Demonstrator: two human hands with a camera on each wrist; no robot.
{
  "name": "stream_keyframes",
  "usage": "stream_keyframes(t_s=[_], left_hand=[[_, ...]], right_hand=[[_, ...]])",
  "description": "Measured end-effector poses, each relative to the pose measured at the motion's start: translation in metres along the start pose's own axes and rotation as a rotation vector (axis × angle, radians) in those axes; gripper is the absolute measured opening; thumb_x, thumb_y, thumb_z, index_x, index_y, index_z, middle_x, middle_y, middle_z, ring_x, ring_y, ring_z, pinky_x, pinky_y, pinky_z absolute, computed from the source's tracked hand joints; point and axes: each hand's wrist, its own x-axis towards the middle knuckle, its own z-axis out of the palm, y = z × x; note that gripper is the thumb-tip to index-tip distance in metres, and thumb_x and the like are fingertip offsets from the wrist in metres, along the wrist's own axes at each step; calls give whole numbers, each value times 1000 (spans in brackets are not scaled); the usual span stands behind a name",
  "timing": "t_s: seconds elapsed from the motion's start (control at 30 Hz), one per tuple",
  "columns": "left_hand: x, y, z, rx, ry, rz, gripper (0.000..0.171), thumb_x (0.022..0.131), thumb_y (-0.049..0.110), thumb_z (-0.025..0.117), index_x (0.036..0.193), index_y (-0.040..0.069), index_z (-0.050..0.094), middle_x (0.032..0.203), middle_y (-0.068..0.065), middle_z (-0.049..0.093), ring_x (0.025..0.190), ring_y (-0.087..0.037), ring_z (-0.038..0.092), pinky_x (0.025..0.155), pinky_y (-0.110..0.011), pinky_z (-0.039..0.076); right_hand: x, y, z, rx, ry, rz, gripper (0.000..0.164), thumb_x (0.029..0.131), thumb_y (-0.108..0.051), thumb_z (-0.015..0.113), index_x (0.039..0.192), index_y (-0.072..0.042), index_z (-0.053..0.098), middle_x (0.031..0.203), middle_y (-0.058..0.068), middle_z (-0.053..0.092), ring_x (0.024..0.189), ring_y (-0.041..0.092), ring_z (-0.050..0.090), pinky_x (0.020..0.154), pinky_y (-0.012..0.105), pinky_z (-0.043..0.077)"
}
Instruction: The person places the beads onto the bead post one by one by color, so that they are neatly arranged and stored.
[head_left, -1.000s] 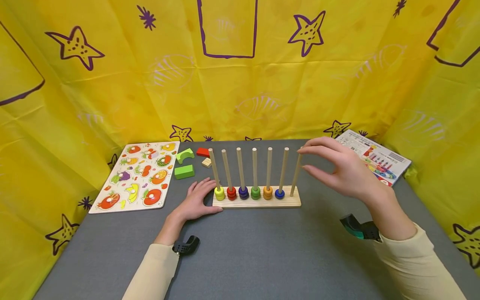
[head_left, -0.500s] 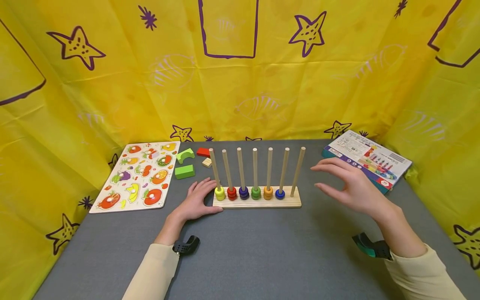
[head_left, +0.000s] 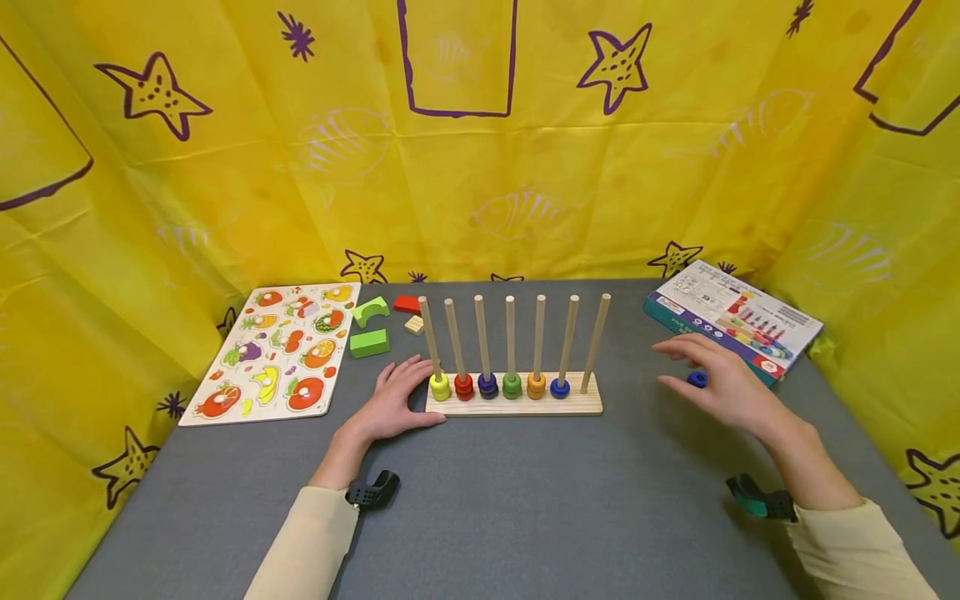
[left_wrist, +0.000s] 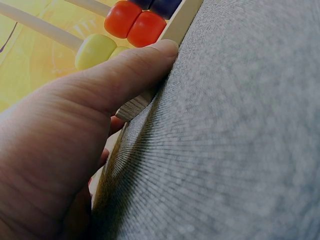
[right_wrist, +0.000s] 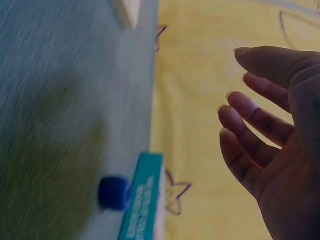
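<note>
A wooden peg stacker stands mid-table, its upright pegs carrying yellow, red, purple, green, orange and blue beads; the rightmost peg is bare. My left hand holds the stacker's left end, thumb along the front edge of the wooden base; in the left wrist view the thumb lies below the yellow and red beads. To the right, my right hand is raised over the table with fingers bent and apart, nothing between them. A loose blue bead shows just behind it, beside the box in the right wrist view.
A game box lies at the back right. On the left are a fruit puzzle board, green blocks, a red block and a small wooden piece. A yellow curtain surrounds the grey table.
My right hand has moved right and down, away from the rightmost peg, uncovering the box and then the loose blue bead. My left hand and the stacker have stayed in place.
</note>
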Motion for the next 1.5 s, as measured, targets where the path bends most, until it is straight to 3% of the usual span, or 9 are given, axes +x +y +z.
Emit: stream_keyframes(t_s=[0.4, 0.63, 0.7, 1.0, 1.3, 1.5], left_hand=[[2, 1, 1, -4, -17, -22, 83, 82, 44, 80, 147, 2, 50, 152, -16, 47, 149, -36, 24, 116, -62, 4], [3, 2, 0, -5, -24, -19, 82, 83, 44, 80, 147, 2, 50, 152, -15, 47, 149, -36, 23, 116, -62, 3], [3, 2, 0, -2, -25, -18, 82, 83, 44, 79, 147, 2, 50, 152, -15, 46, 149, -36, 23, 116, -62, 3], [3, 1, -1, -3, -24, -19, 82, 83, 44, 80, 147, 2, 50, 152, -15, 46, 149, -36, 22, 116, -61, 3], [2, 0, -1, -1, -19, -25, 83, 83, 44, 80, 147, 2, 50, 152, -16, 46, 149, -36, 22, 116, -61, 3], [1, -2, 1, 4, -21, -28, 83, 83, 45, 80, 147, 2, 49, 153, -16, 46, 149, -36, 22, 116, -62, 3]], right_hand=[[-16, 42, 0, -10, -62, 108, 43, 83, -3, 82, 122, -1, 66, 116, 14, 63, 100, 32, 64, 83, 18, 44], [-27, 59, 0, -41, -141, 154, 43, 83, -6, 82, 121, 3, 65, 117, 23, 59, 104, 39, 56, 86, 54, 44], [-30, 63, 0, -40, -165, 171, 43, 84, -6, 81, 122, 3, 64, 118, 25, 59, 106, 41, 56, 86, 58, 43], [-36, 71, 2, -58, -198, 204, 39, 85, -6, 81, 119, 3, 66, 111, 21, 62, 95, 34, 61, 80, 45, 49], [-35, 71, 3, -38, -227, 243, 32, 89, -4, 76, 119, 3, 66, 109, 22, 62, 92, 36, 62, 79, 55, 51], [-32, 66, 4, -71, -170, 178, 27, 85, -1, 79, 110, 1, 70, 100, 12, 65, 86, 28, 62, 74, 44, 52]])
